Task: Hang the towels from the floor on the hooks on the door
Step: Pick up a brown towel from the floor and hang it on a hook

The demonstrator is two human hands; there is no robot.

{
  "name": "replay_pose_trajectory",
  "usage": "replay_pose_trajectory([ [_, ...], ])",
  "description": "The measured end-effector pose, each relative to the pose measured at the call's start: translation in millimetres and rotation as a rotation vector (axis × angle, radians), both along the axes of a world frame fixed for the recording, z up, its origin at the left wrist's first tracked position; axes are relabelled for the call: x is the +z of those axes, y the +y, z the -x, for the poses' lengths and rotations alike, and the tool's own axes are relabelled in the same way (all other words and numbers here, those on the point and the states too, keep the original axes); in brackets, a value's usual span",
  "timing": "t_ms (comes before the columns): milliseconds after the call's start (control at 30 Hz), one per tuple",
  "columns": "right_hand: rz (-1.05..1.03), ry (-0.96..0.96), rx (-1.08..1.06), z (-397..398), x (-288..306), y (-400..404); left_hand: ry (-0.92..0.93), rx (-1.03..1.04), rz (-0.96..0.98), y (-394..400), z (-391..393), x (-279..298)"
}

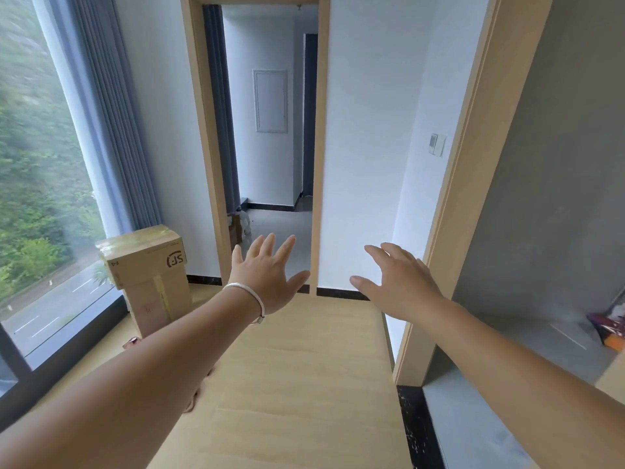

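Both my arms reach forward over a light wooden floor (297,384). My left hand (267,275), with a silver bracelet on its wrist, is held out with fingers spread and holds nothing. My right hand (399,282) is also spread flat, palm down, and holds nothing. No towel, hook or door leaf shows in this view. Straight ahead is an open doorway (270,147) with a pale wooden frame, leading to another room.
Two stacked cardboard boxes (148,275) stand at the left by a large window (40,198) with grey curtains. At the right, a wooden frame (466,184) borders a grey-tiled room with colourful items (608,330) on its floor. A light switch (437,144) is on the white wall.
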State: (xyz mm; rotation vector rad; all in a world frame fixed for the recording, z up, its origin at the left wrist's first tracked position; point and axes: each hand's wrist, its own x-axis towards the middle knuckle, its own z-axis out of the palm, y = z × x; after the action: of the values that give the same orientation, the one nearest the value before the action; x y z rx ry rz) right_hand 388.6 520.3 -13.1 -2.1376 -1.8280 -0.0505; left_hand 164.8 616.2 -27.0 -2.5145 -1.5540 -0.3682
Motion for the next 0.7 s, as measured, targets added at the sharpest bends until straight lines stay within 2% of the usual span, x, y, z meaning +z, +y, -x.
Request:
replay_pose_trajectory([
  [367, 0.006, 0.000, -0.100, -32.3, 2.8, 225.9, -0.001, -0.077, -0.025, 243.4, -55.4, 1.0],
  [700, 0.010, 0.000, -0.122, -78.4, -6.5, 368.9, 0.013, -0.112, -0.015, 387.9, -105.3, -7.3],
])
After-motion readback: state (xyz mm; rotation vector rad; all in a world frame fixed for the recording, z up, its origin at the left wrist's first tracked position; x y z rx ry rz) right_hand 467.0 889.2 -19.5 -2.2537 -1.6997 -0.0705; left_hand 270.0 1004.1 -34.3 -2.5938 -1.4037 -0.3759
